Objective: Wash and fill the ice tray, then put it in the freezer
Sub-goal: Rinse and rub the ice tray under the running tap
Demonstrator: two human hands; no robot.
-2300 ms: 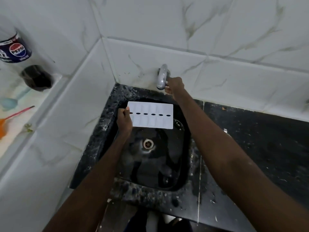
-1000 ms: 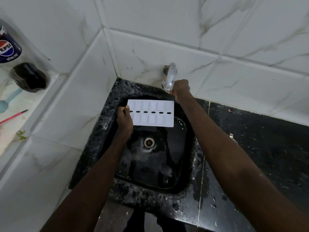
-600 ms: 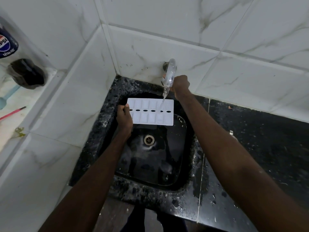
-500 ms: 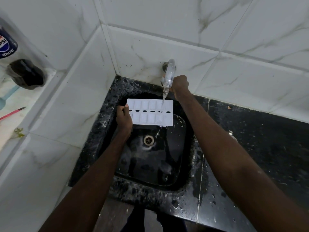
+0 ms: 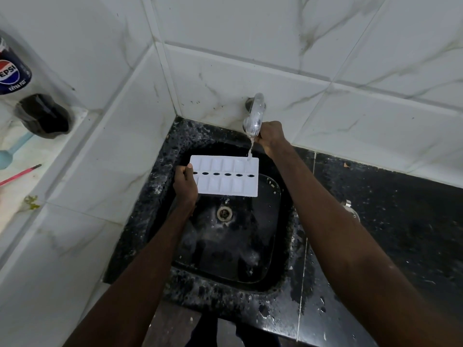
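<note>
A white ice tray [image 5: 225,180] with two rows of cells and a line of dark oval holes is held level over the black sink [image 5: 160,196]. My left hand [image 5: 185,185] grips its left end, thumb on top. My right hand [image 5: 271,137] is closed on the chrome tap [image 5: 255,113] at the back wall. A thin stream of water [image 5: 250,150] falls from the tap onto the tray's far right corner cell.
The sink drain [image 5: 224,213] lies below the tray. A black speckled counter [image 5: 390,221] extends right. On the white ledge at left stand a Pepsi bottle [image 5: 12,76], a dark container [image 5: 43,116], a blue utensil [image 5: 10,154] and a pink stick [image 5: 20,174].
The tap has gone from dry to running while my right hand stayed on it. Water now lands on the tray's right end. The tray has stayed nearly still in my left hand.
</note>
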